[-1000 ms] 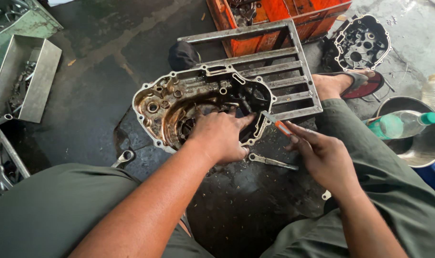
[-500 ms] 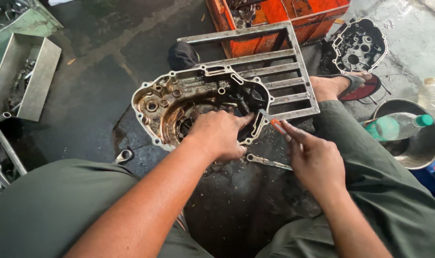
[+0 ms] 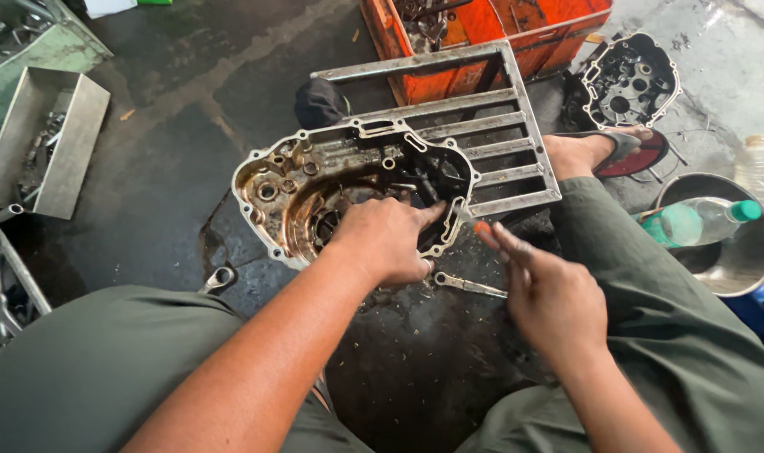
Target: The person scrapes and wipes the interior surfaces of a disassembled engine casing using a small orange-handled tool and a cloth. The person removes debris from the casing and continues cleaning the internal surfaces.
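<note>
Left hand [image 3: 388,243] presses flat on engine case [image 3: 315,180]; right hand [image 3: 550,289] beside case's right edge, pinching an orange-tipped tool [image 3: 483,230] (mostly hidden), pointing caseward.

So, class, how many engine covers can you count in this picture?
2. One engine cover lies on the floor under the left hand. A darker engine cover sits at top right beside the orange crate. Others may be hidden.
</note>
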